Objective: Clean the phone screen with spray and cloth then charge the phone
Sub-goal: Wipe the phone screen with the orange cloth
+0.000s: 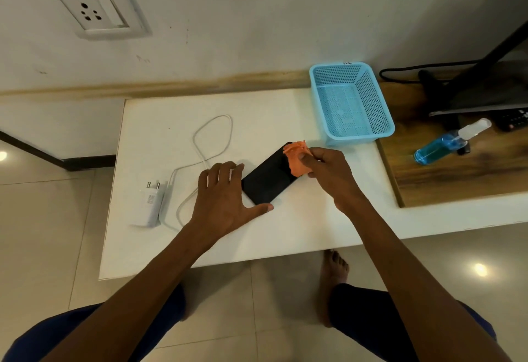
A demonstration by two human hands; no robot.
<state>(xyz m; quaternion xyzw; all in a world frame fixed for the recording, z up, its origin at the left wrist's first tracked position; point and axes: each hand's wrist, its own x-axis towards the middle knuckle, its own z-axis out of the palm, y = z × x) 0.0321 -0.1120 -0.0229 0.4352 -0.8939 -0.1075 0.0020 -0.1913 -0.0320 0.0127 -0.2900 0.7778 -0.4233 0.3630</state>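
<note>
On the white tabletop [285, 121], near centre: a black slab-shaped phone [267, 180], screen up, lying diagonally with its long axis toward 1 o'clock. Glass dark and unlit, glossy, no marks discernible.

Left hand [225, 199] lies flat at the phone's 8 o'clock end, fingers straight and spread, thumb along the near edge; it holds nothing. Right hand [328, 173] pinches a crumpled orange cloth [297, 160] against the phone's 1 o'clock end.

At 9 o'clock from the phone: white two-pin charger plug [151, 204] lying on its side, white cable [213, 139] looping toward 12 o'clock. At 2 o'clock: pale blue perforated plastic basket [383, 104]. At 3 o'clock, on a wooden surface [457, 179]: clear spray bottle with blue liquid [445, 144], lying tilted. White wall socket [94, 10] at 10 o'clock.

Hidden: phone's upper corner under cloth and fingers; lower left corner under the left hand. Cable end not traceable behind the left hand.
</note>
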